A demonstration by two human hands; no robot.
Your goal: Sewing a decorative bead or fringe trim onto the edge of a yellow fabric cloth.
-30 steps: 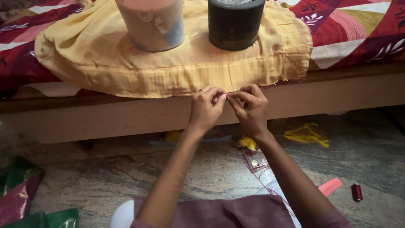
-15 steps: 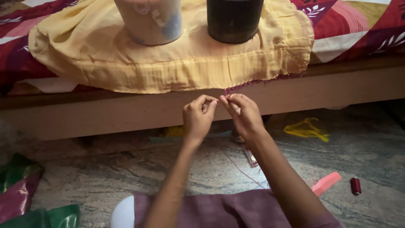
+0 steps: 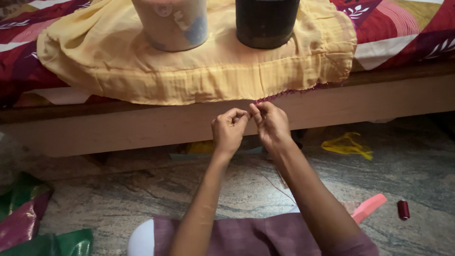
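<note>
A yellow cloth (image 3: 204, 71) lies spread over the edge of a bed, its hem hanging down the wooden frame. A dark red beaded trim (image 3: 284, 94) runs along the hem's right part. My left hand (image 3: 228, 130) and my right hand (image 3: 270, 124) meet just below the hem, fingertips pinched together near the start of the trim. A thin dark red thread (image 3: 277, 187) trails from my right hand down toward my lap. Whether a needle is in my fingers cannot be made out.
A pale container (image 3: 170, 23) and a black container (image 3: 267, 22) stand on the cloth. On the stone floor lie a dark red thread spool (image 3: 403, 209), a pink object (image 3: 368, 207), a yellow scrap (image 3: 347, 144) and green and magenta fabric (image 3: 28, 223). The bed frame (image 3: 118, 125) runs across.
Both hands have dropped slightly below the hem and drifted a little left. The view has tilted, so the containers sit higher in the frame.
</note>
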